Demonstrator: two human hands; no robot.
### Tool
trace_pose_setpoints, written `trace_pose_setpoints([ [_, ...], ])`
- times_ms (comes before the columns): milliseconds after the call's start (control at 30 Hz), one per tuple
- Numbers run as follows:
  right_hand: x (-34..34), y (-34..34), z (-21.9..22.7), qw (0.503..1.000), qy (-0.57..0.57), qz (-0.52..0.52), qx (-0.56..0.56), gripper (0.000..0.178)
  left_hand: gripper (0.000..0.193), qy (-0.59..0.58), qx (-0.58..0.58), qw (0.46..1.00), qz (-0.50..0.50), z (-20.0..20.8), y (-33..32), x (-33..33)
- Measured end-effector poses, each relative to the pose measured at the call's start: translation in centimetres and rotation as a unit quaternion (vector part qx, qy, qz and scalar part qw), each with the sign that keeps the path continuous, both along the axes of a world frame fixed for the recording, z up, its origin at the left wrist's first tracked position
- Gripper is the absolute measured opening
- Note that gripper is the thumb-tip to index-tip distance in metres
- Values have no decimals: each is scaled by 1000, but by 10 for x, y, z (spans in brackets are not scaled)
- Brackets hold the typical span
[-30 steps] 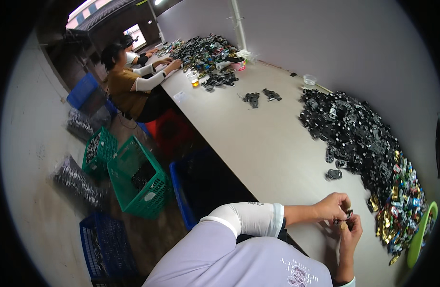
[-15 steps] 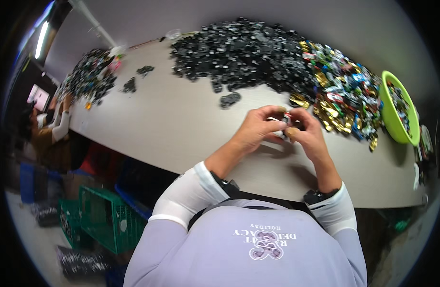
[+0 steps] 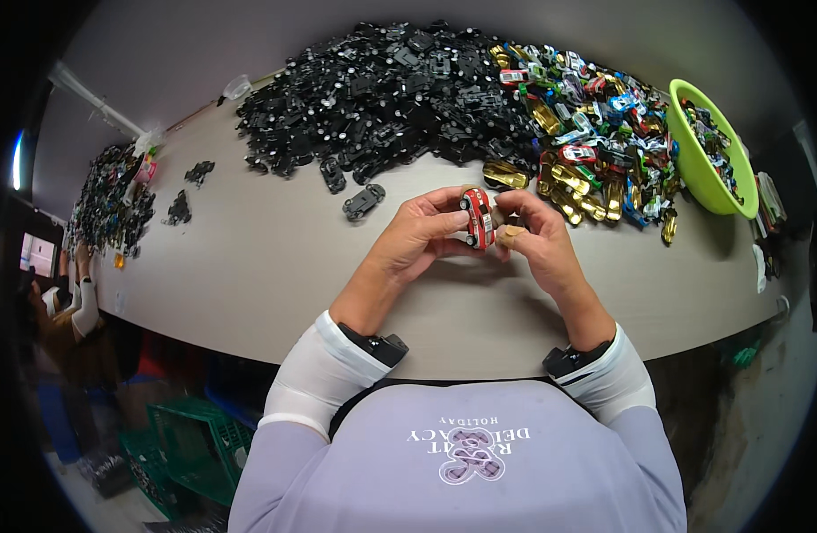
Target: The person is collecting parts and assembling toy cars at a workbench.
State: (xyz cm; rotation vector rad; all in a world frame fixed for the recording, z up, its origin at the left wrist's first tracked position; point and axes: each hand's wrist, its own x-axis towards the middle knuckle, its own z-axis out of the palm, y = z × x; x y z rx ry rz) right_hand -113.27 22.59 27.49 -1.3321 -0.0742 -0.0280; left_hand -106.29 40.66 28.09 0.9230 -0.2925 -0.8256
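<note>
Over the table my left hand [image 3: 407,238] grips a red toy car [image 3: 478,218] with white stripes between thumb and fingers, wheels facing left. My right hand [image 3: 543,242] is curled at the car's right side, its fingertips against the edge; a tan covering wraps its thumb. Beyond my hands lies a heap of black toy car chassis [image 3: 382,102], with a loose chassis [image 3: 364,202] in front. To its right is a pile of shiny coloured car bodies [image 3: 573,178], many of them gold.
At the right a lime-green basin [image 3: 684,155] holds more small parts. Another mixed heap [image 3: 111,200] lies at the far left, beside a person [image 3: 75,311] working there. Green crates [image 3: 200,444] stand on the floor at lower left.
My view has turned, so the table's contents sit further left. The toy car has come up between my fingers and now shows its red, striped top; before, my fingers mostly covered it.
</note>
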Motion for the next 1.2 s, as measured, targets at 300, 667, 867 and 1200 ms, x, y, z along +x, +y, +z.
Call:
trace_pose_setpoints([
  [300,5,9,-2,983,-52,-67,-161,37,40,-61,85,992,76,-2,-7,-9],
  [667,6,10,3,969,-134,-71,-196,28,40,-197,47,977,70,-1,-5,-8],
  [867,6,8,4,957,-193,-68,-207,27,43,-225,62,970,72,-4,-6,-8],
  [1200,2,-4,7,999,42,4,20,20,35,-134,72,988,33,-1,-2,-12],
])
